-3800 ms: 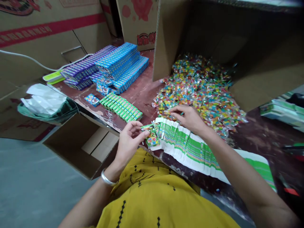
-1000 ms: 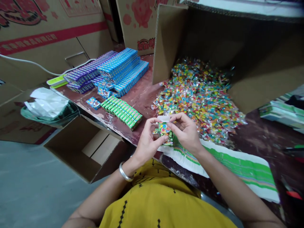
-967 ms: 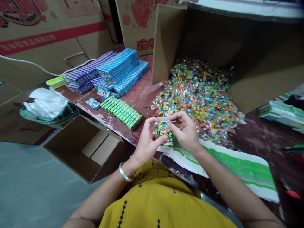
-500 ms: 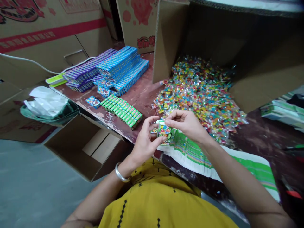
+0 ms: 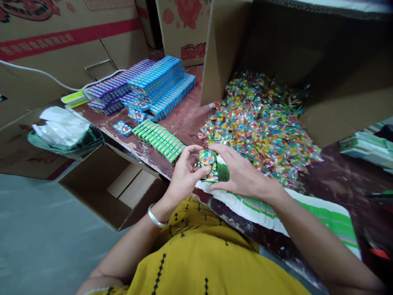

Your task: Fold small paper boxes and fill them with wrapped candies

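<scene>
My left hand (image 5: 186, 174) grips a small green printed box (image 5: 208, 166) upright, thumb across its front. Around the box's right side is my right hand (image 5: 236, 170), fingertips at its top edge and thumb near its lower corner, the fingers apart; any contact is hard to make out. Below and right lies a fanned row of flat green-and-white cartons (image 5: 325, 215). Beyond the hands spreads a heap of wrapped colourful candies (image 5: 260, 127). A row of filled-looking green boxes (image 5: 159, 139) lies left of my left hand.
Stacks of blue boxes (image 5: 159, 82) and purple boxes (image 5: 113, 88) stand at the back left. An open carton (image 5: 92, 188) sits below the table's left edge. A large cardboard box (image 5: 221, 53) surrounds the candies. White bags (image 5: 61, 127) lie left.
My right hand has moved from pinching the box's top to spreading around its right side. The box's top flap no longer shows. The view has shifted slightly.
</scene>
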`<state>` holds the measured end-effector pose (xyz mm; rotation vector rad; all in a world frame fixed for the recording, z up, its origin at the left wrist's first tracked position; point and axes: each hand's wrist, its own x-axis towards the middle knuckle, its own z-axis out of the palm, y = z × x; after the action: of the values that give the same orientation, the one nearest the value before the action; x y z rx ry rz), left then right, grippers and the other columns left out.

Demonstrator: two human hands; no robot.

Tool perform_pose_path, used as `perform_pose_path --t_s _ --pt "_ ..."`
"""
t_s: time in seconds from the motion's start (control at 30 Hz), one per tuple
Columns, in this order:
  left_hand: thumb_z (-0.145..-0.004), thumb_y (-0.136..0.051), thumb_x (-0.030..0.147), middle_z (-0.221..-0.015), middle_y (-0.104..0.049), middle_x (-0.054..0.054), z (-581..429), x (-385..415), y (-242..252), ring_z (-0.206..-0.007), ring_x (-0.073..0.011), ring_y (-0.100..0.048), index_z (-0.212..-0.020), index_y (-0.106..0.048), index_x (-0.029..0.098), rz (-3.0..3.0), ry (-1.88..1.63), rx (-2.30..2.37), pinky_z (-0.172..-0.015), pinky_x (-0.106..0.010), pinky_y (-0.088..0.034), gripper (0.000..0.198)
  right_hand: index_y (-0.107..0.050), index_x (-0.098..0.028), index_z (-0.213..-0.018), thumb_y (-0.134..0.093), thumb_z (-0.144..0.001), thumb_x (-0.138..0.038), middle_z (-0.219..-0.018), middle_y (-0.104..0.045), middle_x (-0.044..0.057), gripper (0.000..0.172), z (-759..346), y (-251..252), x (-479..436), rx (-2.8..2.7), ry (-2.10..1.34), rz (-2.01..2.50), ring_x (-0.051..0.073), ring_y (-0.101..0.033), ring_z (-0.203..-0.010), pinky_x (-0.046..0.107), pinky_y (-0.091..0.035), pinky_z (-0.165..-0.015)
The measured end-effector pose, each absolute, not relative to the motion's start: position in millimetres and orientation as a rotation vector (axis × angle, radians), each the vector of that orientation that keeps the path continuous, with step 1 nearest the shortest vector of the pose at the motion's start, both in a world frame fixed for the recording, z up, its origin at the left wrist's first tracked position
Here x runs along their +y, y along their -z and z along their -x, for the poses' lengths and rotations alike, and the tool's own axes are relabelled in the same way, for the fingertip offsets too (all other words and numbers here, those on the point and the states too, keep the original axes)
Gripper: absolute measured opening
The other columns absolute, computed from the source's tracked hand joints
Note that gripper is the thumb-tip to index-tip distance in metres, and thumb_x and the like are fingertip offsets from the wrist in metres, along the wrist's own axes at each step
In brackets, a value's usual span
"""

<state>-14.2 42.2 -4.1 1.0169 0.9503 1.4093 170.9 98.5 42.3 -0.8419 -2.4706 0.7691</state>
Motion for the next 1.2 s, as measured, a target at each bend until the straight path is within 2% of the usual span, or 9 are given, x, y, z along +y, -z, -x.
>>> perform_pose_path --t_s 0.07,0.2,0.27,0.4,0.5,0.7,0.93,1.07,1.2 --pt "-0.078 -0.080 0.022 -0.108 -0.063 -0.004 14.0 43.2 3.1 -0.097 -0.0170 -0.063 -0.119 -0.049 0.023 -1.000 -1.416 0.938 -0.075 -0.024 -0.055 0.051 -0.039 -0.024 -0.145 -0.081 -0.075 -0.032 -0.151 -0.046 0.015 0.082 -169.8 -36.9 96.9 -2.519 -0.596 0.819 0.031 -0.040 -0.144 0.052 -0.037 -0.117" --pt "-0.084 -0.075 0.027 -0.108 -0.065 -0.005 15.1 40.6 0.9 -0.098 -0.0165 -0.064 -0.125 -0.050 0.022 -0.986 -1.368 0.963 -0.081 -0.026 -0.054 0.048 -0.039 -0.021 -0.141 -0.076 -0.077 -0.033 -0.144 -0.051 0.016 0.075 -164.3 -22.3 96.0 -2.451 -0.458 0.792 0.032 -0.046 -0.138 0.052 -0.042 -0.114" --pt "-0.085 -0.074 0.032 -0.104 -0.066 -0.005 18.1 39.1 2.1 -0.093 -0.0156 -0.064 -0.116 -0.057 0.018 -0.987 -1.324 1.006 -0.083 -0.027 -0.053 0.038 -0.039 -0.021 -0.140 -0.077 -0.077 -0.033 -0.144 -0.051 0.016 0.075 -161.2 -15.9 94.8 -2.405 -0.429 0.784 0.032 -0.045 -0.139 0.052 -0.042 -0.114" --pt "-0.085 -0.072 0.038 -0.090 -0.065 -0.003 33.0 40.0 10.0 -0.077 -0.0140 -0.060 -0.096 -0.062 0.016 -1.201 -1.263 1.315 -0.073 -0.027 -0.049 0.026 -0.027 -0.021 -0.151 -0.081 -0.077 -0.036 -0.153 -0.043 0.016 0.093 -160.5 -10.1 94.3 -2.446 -0.487 0.788 0.031 -0.038 -0.145 0.052 -0.038 -0.119" --pt "-0.088 -0.066 0.035 -0.088 -0.064 -0.004 50.6 45.0 18.0 -0.080 -0.0183 -0.058 -0.094 -0.064 0.018 -1.657 -1.124 1.855 -0.074 -0.031 -0.046 0.018 -0.018 -0.025 -0.158 -0.079 -0.081 -0.039 -0.158 -0.038 0.015 0.099 -167.6 -12.7 99.5 -2.472 -0.515 0.889 0.032 -0.037 -0.147 0.054 -0.039 -0.119" --pt "-0.091 -0.062 0.037 -0.096 -0.061 -0.010 70.3 56.6 36.2 -0.100 -0.0300 -0.056 -0.094 -0.064 0.020 -2.028 -0.680 2.423 -0.074 -0.036 -0.046 0.018 -0.031 -0.023 -0.155 -0.065 -0.091 -0.030 -0.149 -0.049 0.017 0.073 -181.5 -17.5 112.1 -2.386 -0.462 1.185 0.036 -0.048 -0.139 0.058 -0.043 -0.114" --pt "-0.089 -0.063 0.044 -0.100 -0.058 -0.015 69.1 62.4 57.0 -0.100 -0.0335 -0.053 -0.100 -0.058 0.015 -2.120 -0.809 2.542 -0.083 -0.042 -0.046 0.032 -0.044 -0.020 -0.147 -0.063 -0.092 -0.028 -0.144 -0.054 0.016 0.059 -180.7 0.2 124.0 -2.409 -0.477 1.196 0.032 -0.051 -0.134 0.051 -0.044 -0.112" --pt "-0.086 -0.066 0.054 -0.100 -0.058 -0.015 66.8 54.8 55.3 -0.098 -0.0333 -0.053 -0.103 -0.055 0.014 -2.187 -0.951 2.467 -0.085 -0.045 -0.045 0.045 -0.065 -0.019 -0.124 -0.053 -0.097 -0.024 -0.121 -0.065 0.013 0.030 -174.7 8.5 138.3 -2.503 -0.448 1.233 0.028 -0.060 -0.116 0.044 -0.049 -0.101" --pt "-0.086 -0.067 0.054 -0.096 -0.058 -0.011 50.1 37.1 45.5 -0.095 -0.0279 -0.053 -0.105 -0.053 0.016 -2.341 -0.929 2.106 -0.085 -0.040 -0.047 0.045 -0.075 -0.019 -0.103 -0.049 -0.099 -0.023 -0.105 -0.066 0.012 0.027 -161.5 13.0 152.1 -2.646 -0.361 1.224 0.026 -0.058 -0.108 0.040 -0.047 -0.095"
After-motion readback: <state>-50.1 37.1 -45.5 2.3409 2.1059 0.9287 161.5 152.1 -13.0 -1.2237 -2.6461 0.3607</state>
